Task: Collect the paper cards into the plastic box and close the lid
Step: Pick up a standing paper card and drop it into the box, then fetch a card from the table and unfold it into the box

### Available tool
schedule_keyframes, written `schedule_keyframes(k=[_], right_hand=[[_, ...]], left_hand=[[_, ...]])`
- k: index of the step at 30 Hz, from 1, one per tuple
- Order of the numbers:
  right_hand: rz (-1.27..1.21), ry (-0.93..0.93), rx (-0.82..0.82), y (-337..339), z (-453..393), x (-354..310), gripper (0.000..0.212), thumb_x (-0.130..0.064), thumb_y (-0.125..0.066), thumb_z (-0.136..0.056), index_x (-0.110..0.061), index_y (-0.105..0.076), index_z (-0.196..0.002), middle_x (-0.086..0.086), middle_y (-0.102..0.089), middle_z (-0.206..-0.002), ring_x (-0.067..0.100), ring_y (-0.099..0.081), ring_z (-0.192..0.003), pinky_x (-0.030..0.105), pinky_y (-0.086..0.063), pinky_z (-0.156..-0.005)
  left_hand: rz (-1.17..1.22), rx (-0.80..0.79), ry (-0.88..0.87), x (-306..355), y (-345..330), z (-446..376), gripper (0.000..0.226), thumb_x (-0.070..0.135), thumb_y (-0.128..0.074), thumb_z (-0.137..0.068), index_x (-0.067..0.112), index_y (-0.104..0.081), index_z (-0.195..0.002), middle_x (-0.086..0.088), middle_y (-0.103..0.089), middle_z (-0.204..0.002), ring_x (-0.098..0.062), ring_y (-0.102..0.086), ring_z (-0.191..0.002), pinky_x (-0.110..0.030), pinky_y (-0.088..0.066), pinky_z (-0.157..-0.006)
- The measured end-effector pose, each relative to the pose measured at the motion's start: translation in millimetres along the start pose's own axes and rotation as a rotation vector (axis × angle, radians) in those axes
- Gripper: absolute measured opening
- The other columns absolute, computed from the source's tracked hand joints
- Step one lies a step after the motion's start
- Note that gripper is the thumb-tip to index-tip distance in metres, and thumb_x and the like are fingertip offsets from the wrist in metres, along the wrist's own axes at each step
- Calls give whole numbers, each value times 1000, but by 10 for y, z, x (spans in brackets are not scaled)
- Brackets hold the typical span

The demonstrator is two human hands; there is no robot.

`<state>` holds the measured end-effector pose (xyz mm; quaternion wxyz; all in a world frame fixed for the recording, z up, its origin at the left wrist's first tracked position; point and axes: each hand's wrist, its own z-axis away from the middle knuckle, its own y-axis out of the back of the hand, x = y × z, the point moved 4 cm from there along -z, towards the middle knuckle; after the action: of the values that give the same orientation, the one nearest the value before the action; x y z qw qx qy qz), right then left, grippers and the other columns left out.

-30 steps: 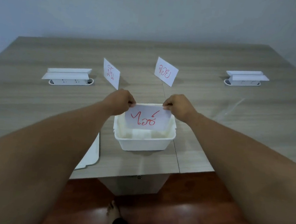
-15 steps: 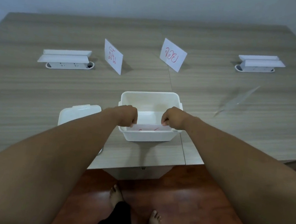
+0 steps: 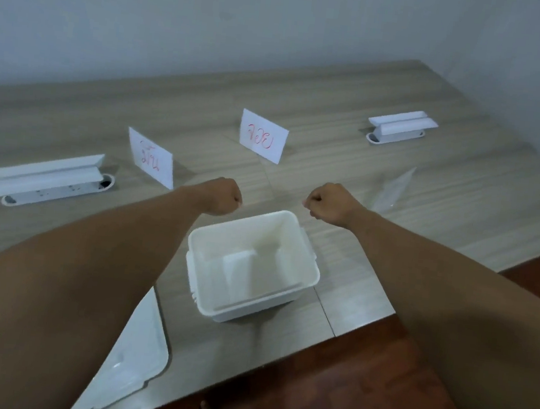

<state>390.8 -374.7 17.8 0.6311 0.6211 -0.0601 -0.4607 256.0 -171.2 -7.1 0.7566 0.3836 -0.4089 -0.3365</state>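
Paper is what the job turns on: two white cards with red handwriting stand upright on the wooden table [image 3: 324, 86], the left card [image 3: 151, 158] just beyond the left hand [image 3: 223, 196] and the right card [image 3: 262, 136] farther back, between the two hands. Each looks light, thin and easily creased, so I judge a gentle pinch at the top corners or side edges best, with no squeezing of the face. Both hands hover above the far rim of the white plastic box [image 3: 299, 292], fingers curled into loose fists and holding nothing; the right hand [image 3: 330, 204] is well apart from either card. Inside the open box a pale sheet seems to lie flat, though it is hard to tell from the walls. The lid [image 3: 133, 353] rests on the table's near edge, partly hidden under the left forearm; it looks rigid and light, best taken by its rim. Two white socket units, one left [image 3: 44, 180] and one far right [image 3: 400, 126], sit well clear of the reach. A clear plastic stand [image 3: 393, 187] near the right hand could be knocked.
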Motion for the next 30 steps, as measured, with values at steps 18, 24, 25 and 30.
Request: schedule_keyframes(k=[18, 24, 25, 30], right_hand=[[12, -474, 232, 974, -534, 2149, 30, -10, -50, -82, -12, -37, -55, 4, -45, -64, 29, -53, -70, 27, -39, -61], [-416, -686, 128, 680, -868, 2658, 25, -16, -55, -87, -5, -50, -65, 9, -54, -68, 27, -61, -65, 35, -54, -66], [-475, -713, 130, 628, -891, 2696, 23, -13, -55, -86, -4, -50, -65, 13, -57, -72, 31, -65, -70, 38, -58, -70], [-556, -689, 270, 561, -959, 2802, 19, -3, -55, -83, -5, -49, -65, 14, -58, -84, 29, -62, -75, 37, -56, -69]], left_hand=[[-145, -109, -103, 1738, -121, -1838, 35, 19, -45, -96, 9, -58, -65, -10, -64, -77, -31, -57, -79, -36, -46, -74], [-159, -224, -64, 2139, -458, -2257, 38, 29, -46, -99, 6, -67, -120, -13, -66, -126, -31, -62, -114, -40, -49, -100], [-165, -232, -52, 2167, -493, -2296, 39, 30, -46, -99, 4, -67, -120, -14, -65, -126, -32, -62, -114, -41, -49, -101], [-186, -230, -3, 2228, -551, -2364, 39, 30, -48, -98, 2, -66, -119, -16, -65, -126, -32, -61, -114, -42, -49, -101]])
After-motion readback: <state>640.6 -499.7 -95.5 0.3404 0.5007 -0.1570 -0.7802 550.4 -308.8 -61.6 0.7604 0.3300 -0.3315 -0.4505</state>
